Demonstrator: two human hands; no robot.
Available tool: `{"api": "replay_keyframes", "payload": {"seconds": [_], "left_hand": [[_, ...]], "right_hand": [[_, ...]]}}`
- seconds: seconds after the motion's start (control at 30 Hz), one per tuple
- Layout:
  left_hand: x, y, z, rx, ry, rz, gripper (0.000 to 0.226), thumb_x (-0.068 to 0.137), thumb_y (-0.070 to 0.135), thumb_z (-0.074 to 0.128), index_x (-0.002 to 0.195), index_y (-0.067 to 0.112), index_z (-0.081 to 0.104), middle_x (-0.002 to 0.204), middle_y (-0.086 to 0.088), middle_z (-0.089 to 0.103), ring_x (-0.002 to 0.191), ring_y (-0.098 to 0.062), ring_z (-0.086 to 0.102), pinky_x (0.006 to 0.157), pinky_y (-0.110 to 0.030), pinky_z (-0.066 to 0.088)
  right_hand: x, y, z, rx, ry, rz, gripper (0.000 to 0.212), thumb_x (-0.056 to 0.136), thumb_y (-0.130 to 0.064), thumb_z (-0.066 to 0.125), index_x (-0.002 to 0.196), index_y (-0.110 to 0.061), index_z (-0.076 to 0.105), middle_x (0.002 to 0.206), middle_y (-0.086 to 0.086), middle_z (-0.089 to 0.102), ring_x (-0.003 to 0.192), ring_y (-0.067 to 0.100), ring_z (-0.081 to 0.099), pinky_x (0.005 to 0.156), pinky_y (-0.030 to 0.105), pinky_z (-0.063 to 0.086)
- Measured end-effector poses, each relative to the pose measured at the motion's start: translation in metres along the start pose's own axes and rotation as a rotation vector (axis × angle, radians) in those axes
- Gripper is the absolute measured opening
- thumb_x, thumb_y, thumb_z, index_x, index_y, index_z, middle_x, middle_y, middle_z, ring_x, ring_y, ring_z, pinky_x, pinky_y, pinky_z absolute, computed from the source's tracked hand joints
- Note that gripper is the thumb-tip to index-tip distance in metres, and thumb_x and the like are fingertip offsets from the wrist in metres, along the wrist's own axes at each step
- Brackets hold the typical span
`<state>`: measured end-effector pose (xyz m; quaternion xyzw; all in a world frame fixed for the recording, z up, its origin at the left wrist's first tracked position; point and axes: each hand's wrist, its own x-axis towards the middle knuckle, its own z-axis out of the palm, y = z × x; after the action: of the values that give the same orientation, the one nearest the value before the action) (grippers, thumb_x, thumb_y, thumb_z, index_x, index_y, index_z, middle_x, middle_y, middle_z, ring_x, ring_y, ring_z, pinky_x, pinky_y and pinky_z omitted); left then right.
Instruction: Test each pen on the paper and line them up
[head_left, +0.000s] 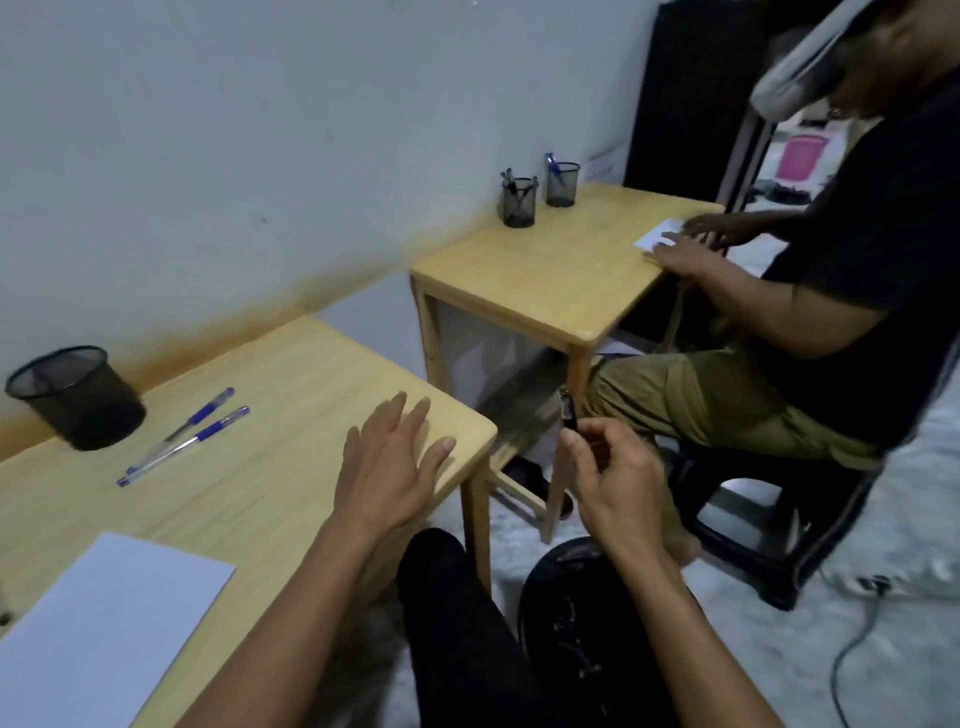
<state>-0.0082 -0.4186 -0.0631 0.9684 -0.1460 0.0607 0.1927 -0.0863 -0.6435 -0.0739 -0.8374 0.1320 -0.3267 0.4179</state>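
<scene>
Head view: right hand (618, 483) off the tabletop's (291, 374) right edge, grip pinched shut on a dark pen (568, 410), long axis near upright, most of the barrel hidden in the fingers. Left hand (387, 467) flat and open over the right corner, holding nothing. Paper (104, 623) far to the lower left, well apart from the held pen; left hand nearer it. Two blue pens (182, 439) side by side, slanted, near the mesh cup (75, 397). Next, likely a leftward carry across to the sheet.
</scene>
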Motion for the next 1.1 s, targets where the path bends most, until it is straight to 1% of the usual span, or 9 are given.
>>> {"api": "replay_keyframes", "payload": {"seconds": [0.07,0.17,0.27,0.4,0.47,0.57,0.67,0.77,1.1], "left_hand": [[0.007,-0.003,0.013,0.05,-0.05,-0.02,0.064,0.098,0.06,0.028,0.154,0.028,0.027,0.164,-0.003,0.018,0.151,-0.025,0.012,0.119,-0.055,0.012],[0.011,-0.009,0.025,0.127,-0.112,-0.031,0.064,0.099,0.059,0.019,0.154,0.026,0.026,0.164,-0.006,0.017,0.152,-0.027,0.01,0.118,-0.061,0.01],[0.01,-0.012,0.029,0.16,-0.12,-0.034,0.066,0.098,0.061,0.016,0.154,0.027,0.025,0.164,-0.005,0.017,0.152,-0.027,0.009,0.118,-0.061,0.01],[0.009,-0.012,0.029,0.157,-0.11,-0.035,0.067,0.098,0.062,0.016,0.154,0.027,0.025,0.165,-0.004,0.016,0.152,-0.025,0.008,0.119,-0.06,0.009],[0.008,-0.012,0.029,0.157,-0.108,-0.036,0.067,0.098,0.063,0.016,0.154,0.028,0.026,0.164,-0.004,0.017,0.152,-0.025,0.008,0.119,-0.059,0.009],[0.008,-0.014,0.03,0.16,-0.1,-0.035,0.067,0.098,0.063,0.016,0.154,0.028,0.026,0.164,-0.004,0.018,0.152,-0.025,0.008,0.119,-0.06,0.009],[0.008,-0.014,0.031,0.163,-0.097,-0.035,0.067,0.098,0.063,0.017,0.154,0.028,0.027,0.164,-0.003,0.019,0.152,-0.025,0.009,0.119,-0.059,0.009],[0.008,-0.013,0.031,0.166,-0.096,-0.034,0.066,0.098,0.063,0.017,0.154,0.028,0.026,0.164,-0.003,0.019,0.152,-0.025,0.008,0.12,-0.059,0.008],[0.008,-0.012,0.03,0.153,-0.095,-0.044,0.067,0.098,0.063,0.017,0.154,0.028,0.026,0.164,-0.003,0.019,0.152,-0.024,0.008,0.12,-0.058,0.008]], "right_hand": [[-0.007,0.02,-0.002,0.01,0.056,0.089,0.013,0.094,-0.025,0.071,0.096,-0.013,0.073,0.09,-0.002,0.066,0.08,0.018,0.065,0.069,0.023,0.047],[-0.019,0.049,-0.002,0.003,0.152,0.202,0.012,0.09,-0.023,0.076,0.092,-0.011,0.075,0.096,0.001,0.066,0.091,0.026,0.067,0.075,0.021,0.036],[-0.033,0.074,0.002,-0.1,0.183,0.334,0.017,0.086,-0.024,0.079,0.092,-0.008,0.079,0.111,0.009,0.072,0.106,0.032,0.063,0.069,0.019,0.018],[-0.052,0.105,0.007,-0.1,0.136,0.436,0.017,0.086,-0.02,0.08,0.09,-0.004,0.079,0.111,0.013,0.074,0.108,0.036,0.062,0.08,0.013,0.028],[-0.061,0.115,0.01,-0.073,0.118,0.51,0.018,0.087,-0.022,0.079,0.093,-0.005,0.079,0.112,0.011,0.073,0.111,0.034,0.061,0.089,0.029,0.043],[-0.071,0.122,0.013,-0.066,0.101,0.564,0.026,0.088,-0.028,0.077,0.106,-0.01,0.076,0.12,0.009,0.072,0.117,0.034,0.061,0.095,0.041,0.049],[-0.074,0.119,0.012,-0.055,0.064,0.613,0.058,0.086,-0.038,0.078,0.136,-0.012,0.061,0.14,0.009,0.062,0.132,0.032,0.053,0.106,0.044,0.045],[-0.073,0.117,0.011,-0.037,0.036,0.618,0.078,0.085,-0.043,0.077,0.15,-0.013,0.046,0.153,0.01,0.049,0.142,0.031,0.045,0.113,0.045,0.039],[-0.073,0.111,0.014,0.019,0.015,0.654,0.085,0.084,-0.046,0.078,0.153,-0.015,0.04,0.156,0.011,0.046,0.145,0.032,0.041,0.115,0.046,0.038]]}}
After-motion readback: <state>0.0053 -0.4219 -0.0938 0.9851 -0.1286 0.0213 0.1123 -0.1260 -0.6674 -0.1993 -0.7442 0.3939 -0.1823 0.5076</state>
